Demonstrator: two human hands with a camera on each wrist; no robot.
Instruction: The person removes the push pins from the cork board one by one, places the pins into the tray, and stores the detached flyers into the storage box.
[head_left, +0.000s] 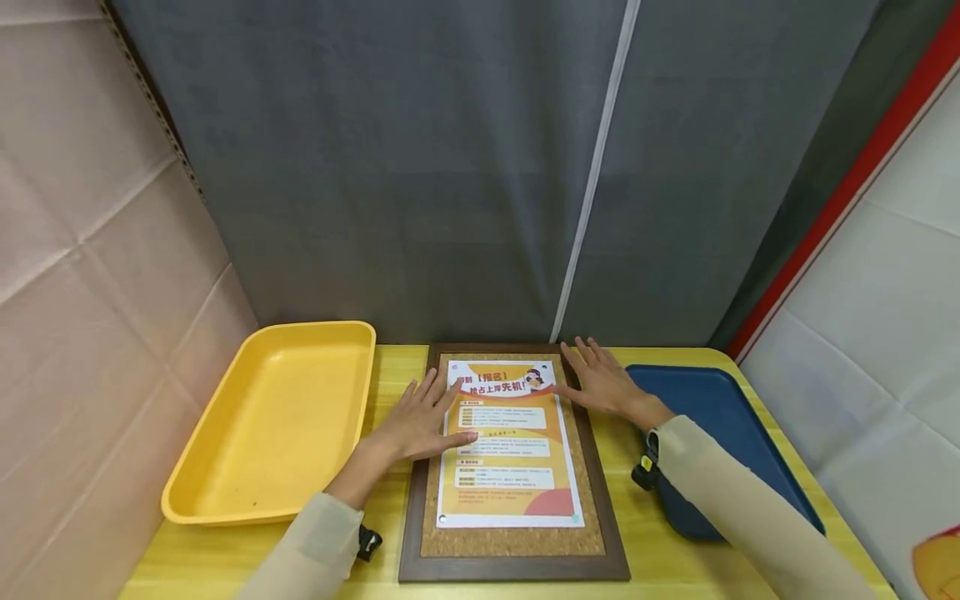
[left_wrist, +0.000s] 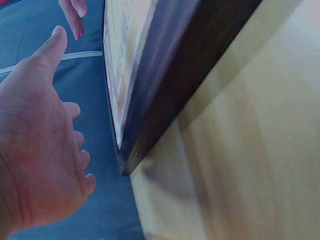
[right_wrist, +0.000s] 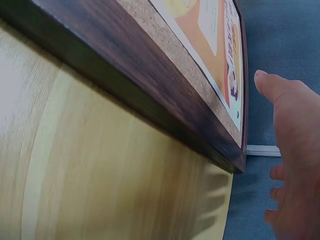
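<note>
A cork board (head_left: 510, 544) in a dark brown wooden frame (head_left: 517, 569) lies on the table. On its cork lies an orange and white printed poster (head_left: 495, 496), with small pins at its corners. My left hand (head_left: 423, 421) is over the frame's left side, its fingers spread and its thumb overlapping the poster in the head view. Over the upper right side is my right hand (head_left: 603, 385), fingers extended. Both wrist views show a gap between each hand, left (left_wrist: 42, 130) and right (right_wrist: 300, 145), and the frame. Neither hand holds anything.
To the left stands a yellow tray (head_left: 180, 467), its left edge by the pale side wall. A dark blue tray (head_left: 720, 392) sits at the right, partly under my right forearm. Behind the yellowish wooden table (head_left: 397, 375) hangs a grey curtain (head_left: 420, 167).
</note>
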